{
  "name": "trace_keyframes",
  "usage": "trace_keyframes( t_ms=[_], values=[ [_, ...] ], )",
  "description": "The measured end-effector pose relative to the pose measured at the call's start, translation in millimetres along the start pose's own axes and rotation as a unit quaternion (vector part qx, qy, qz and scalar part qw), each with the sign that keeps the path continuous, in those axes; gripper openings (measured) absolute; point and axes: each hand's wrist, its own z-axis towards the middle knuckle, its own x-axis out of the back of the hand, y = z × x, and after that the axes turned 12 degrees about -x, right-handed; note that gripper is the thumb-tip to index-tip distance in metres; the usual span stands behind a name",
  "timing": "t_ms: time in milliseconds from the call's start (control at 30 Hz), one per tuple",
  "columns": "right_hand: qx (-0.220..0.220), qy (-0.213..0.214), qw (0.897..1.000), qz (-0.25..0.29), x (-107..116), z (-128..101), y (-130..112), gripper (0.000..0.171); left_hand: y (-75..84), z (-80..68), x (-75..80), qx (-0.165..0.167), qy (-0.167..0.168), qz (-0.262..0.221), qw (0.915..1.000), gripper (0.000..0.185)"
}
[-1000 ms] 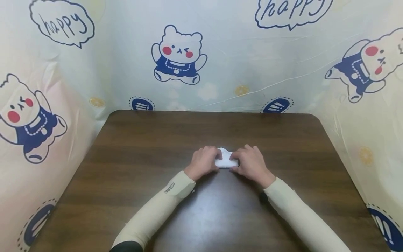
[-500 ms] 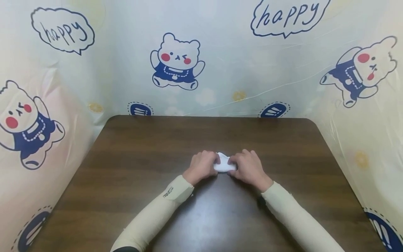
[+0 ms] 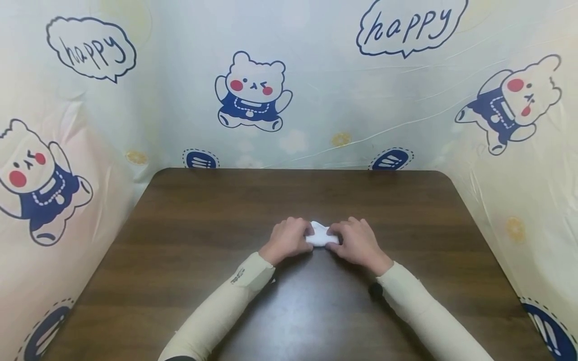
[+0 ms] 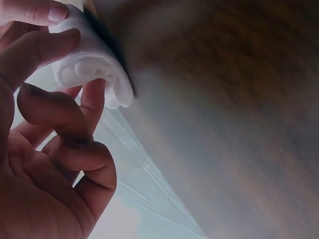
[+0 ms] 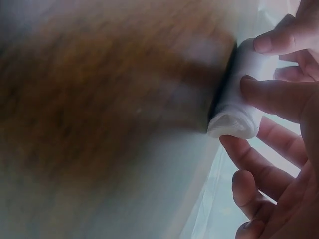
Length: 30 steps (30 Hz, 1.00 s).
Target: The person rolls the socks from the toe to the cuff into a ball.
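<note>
A small rolled white cloth (image 3: 319, 235) lies near the middle of the dark wooden table (image 3: 189, 235). My left hand (image 3: 289, 237) pinches its left end between thumb and fingers; in the left wrist view the cloth roll (image 4: 94, 69) shows its layered end by my left hand (image 4: 55, 124). My right hand (image 3: 356, 240) pinches the right end; the right wrist view shows the cloth roll (image 5: 239, 94) held between thumb and fingers of my right hand (image 5: 271, 124). Both forearms wear cream sleeves.
A plastic sheet (image 3: 316, 85) printed with cartoon bears and "happy" bubbles walls the table at the back and both sides. The table's rounded far corners sit against it. Nothing else lies on the wood.
Both hands have drawn slightly closer together on the cloth, which shows less between them. The head view has tilted a little, shifting the scene down.
</note>
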Motion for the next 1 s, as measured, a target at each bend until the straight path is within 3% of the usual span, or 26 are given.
trace_keyframes(
  t_ms=[400, 667, 1000],
  values=[
    [-0.036, -0.059, 0.995, 0.071, 7.0, -1.9, 3.1, 0.021, -1.9, -3.4, 4.2, 0.021, -0.010, -0.077, 0.9967, 0.023],
    [-0.055, -0.098, 0.986, 0.121, 4.2, -8.9, 2.2, 0.015, -5.4, -9.7, -3.6, 0.023, -0.013, -0.113, 0.9932, 0.019],
    [-0.047, -0.077, 0.989, 0.114, 5.4, -2.6, 2.3, 0.016, -2.4, -5.1, 2.7, 0.032, -0.003, -0.132, 0.9907, 0.021]
  ],
)
